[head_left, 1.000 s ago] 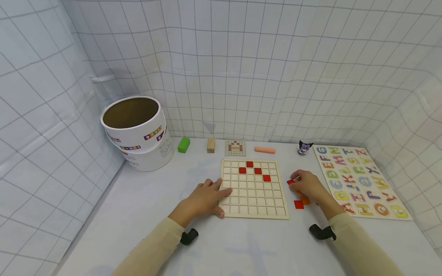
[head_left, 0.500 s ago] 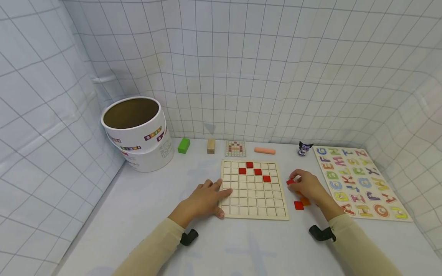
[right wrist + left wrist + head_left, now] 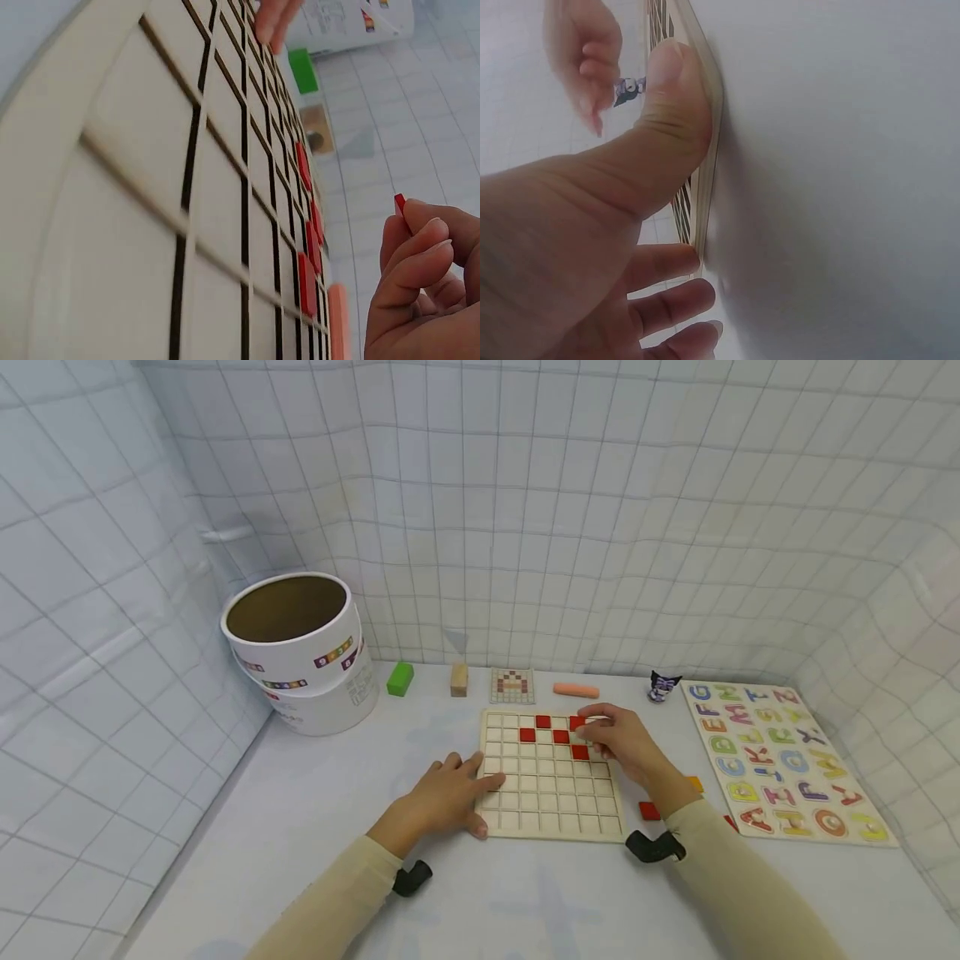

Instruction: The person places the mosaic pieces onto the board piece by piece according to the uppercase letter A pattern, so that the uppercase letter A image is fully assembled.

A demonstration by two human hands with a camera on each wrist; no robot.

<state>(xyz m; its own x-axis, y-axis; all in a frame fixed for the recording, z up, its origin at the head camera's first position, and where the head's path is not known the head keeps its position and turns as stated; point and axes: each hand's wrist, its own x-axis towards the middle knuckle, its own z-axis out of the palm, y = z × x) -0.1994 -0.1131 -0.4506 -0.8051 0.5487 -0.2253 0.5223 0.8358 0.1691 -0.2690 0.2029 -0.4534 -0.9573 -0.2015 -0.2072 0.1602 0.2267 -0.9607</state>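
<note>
Tile (image 3: 399, 204): red, pinched in right hand (image 3: 622, 742), over far right of board (image 3: 537, 797) | handling (judged): light, stiff, perhaps slick, hardly fragile | hold: opposite edges (thin, so leave underside free) | left hand (image 3: 448, 795): fingers spread, touching board's left edge

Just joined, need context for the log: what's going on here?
A person is working with square tiles on a gridded wooden board. The right hand pinches a red tile above the board's far right part, not yet set down. The left hand rests at the board's left edge. Four red tiles sit on the grid; loose red and orange ones lie to its right. A small patterned card lies just beyond the board.
</note>
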